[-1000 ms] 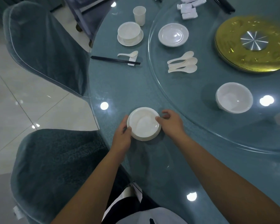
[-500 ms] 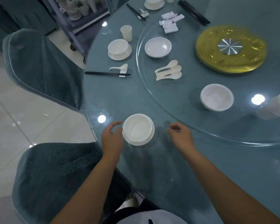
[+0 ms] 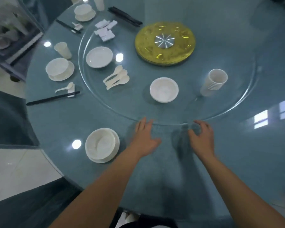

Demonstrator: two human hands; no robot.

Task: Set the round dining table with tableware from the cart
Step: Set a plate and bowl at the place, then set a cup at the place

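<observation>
A white bowl on a saucer (image 3: 102, 145) sits alone near the table's (image 3: 69, 122) front left edge. My left hand (image 3: 145, 137) hovers to its right, fingers straight, holding nothing. My right hand (image 3: 201, 137) is further right with loosely curled fingers, also holding nothing. Both hands are just short of the glass turntable's rim (image 3: 168, 123). On the turntable stand a white bowl (image 3: 164, 89), a stack of cups (image 3: 214, 82), several spoons (image 3: 117, 77), a plate (image 3: 99, 57) and white chopstick rests (image 3: 105, 31).
A finished place setting lies at the left: bowl on saucer (image 3: 59, 69), cup (image 3: 63, 50), spoon and black chopsticks (image 3: 53, 97). A gold disc (image 3: 165, 42) marks the turntable's centre. More chopsticks (image 3: 124, 15) lie beyond. The cart (image 3: 11, 35) stands at the upper left. Grey chairs (image 3: 5, 117) flank the table.
Both hands let go of the bowl on its saucer and moved right and forward to the turntable's edge. The view swung right, bringing the stack of cups in.
</observation>
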